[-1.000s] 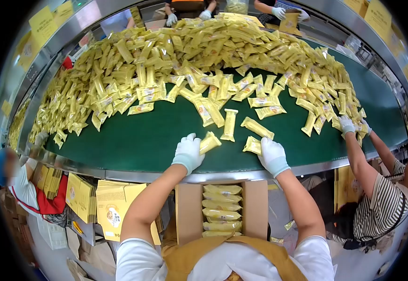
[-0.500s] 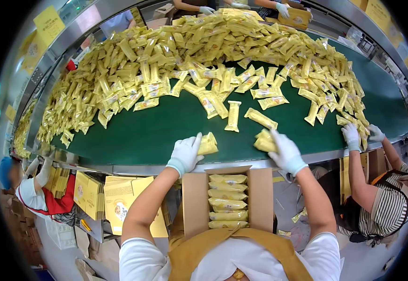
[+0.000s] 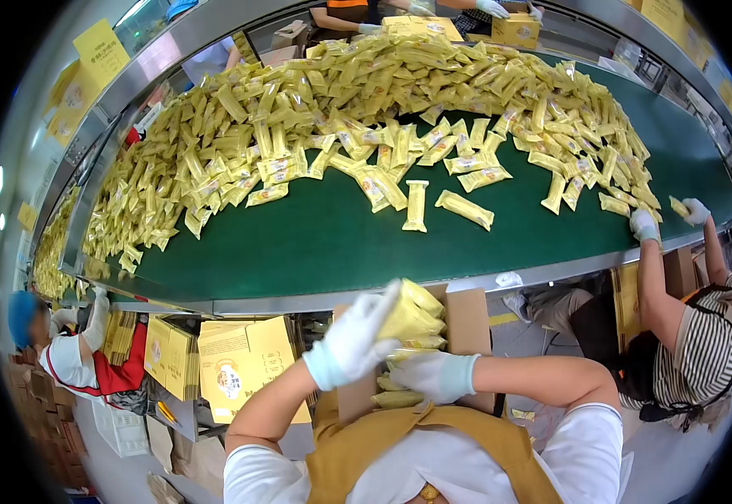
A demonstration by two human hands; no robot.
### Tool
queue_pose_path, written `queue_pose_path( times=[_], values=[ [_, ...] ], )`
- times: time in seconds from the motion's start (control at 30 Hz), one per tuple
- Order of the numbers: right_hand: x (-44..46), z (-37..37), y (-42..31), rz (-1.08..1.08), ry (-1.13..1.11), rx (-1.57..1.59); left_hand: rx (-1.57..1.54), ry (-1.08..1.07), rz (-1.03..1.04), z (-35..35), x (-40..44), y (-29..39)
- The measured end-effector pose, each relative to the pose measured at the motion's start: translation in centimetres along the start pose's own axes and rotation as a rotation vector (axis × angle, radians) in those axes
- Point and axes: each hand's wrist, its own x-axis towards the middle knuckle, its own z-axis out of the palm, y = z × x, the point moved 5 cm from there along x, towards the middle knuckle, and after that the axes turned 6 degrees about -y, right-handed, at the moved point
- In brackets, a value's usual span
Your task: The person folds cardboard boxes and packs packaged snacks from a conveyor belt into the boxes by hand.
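My left hand (image 3: 353, 338), in a white glove, grips yellow wrapped packets (image 3: 410, 315) above the open cardboard box (image 3: 469, 323) in front of my body. Its fingers stretch along the packets' left side. Reaching in from the right, my right hand (image 3: 433, 375), gloved too, lies over the packets inside the box. Its fingertips are blurred and partly hidden, so what they hold does not show. Below that hand, the ends of other packets (image 3: 395, 398) lie in the box. Two loose packets, one upright (image 3: 416, 206) and one slanted (image 3: 465, 210), rest on the green belt beyond the box.
A large heap of yellow packets (image 3: 332, 92) covers the far side of the green belt (image 3: 299, 244). Flat yellow cartons (image 3: 244, 370) stand at the left. A striped-shirted co-worker (image 3: 694, 353) handles packets at the right; another person (image 3: 80, 357) works at the left.
Both my hands have come back from the belt to the box, bringing packets. My right hand has swung left and down into the box. The right co-worker's hands have moved apart.
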Motion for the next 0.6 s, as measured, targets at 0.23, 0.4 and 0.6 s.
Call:
queue_pose_path(
  times=[0.23,0.4,0.6],
  values=[
    [-1.9,3.8,0.1,-0.030,0.099,-0.063,0.276,-0.189,0.010,8.0,-0.2,0.5],
    [-7.4,-1.5,-0.9,0.120,0.008,-0.141,0.313,-0.250,0.061,11.0,-1.7,0.6],
    [-8.4,-7.5,5.3,0.507,0.931,-0.170,0.572,-0.354,0.094,11.9,-1.6,2.3]
  ],
)
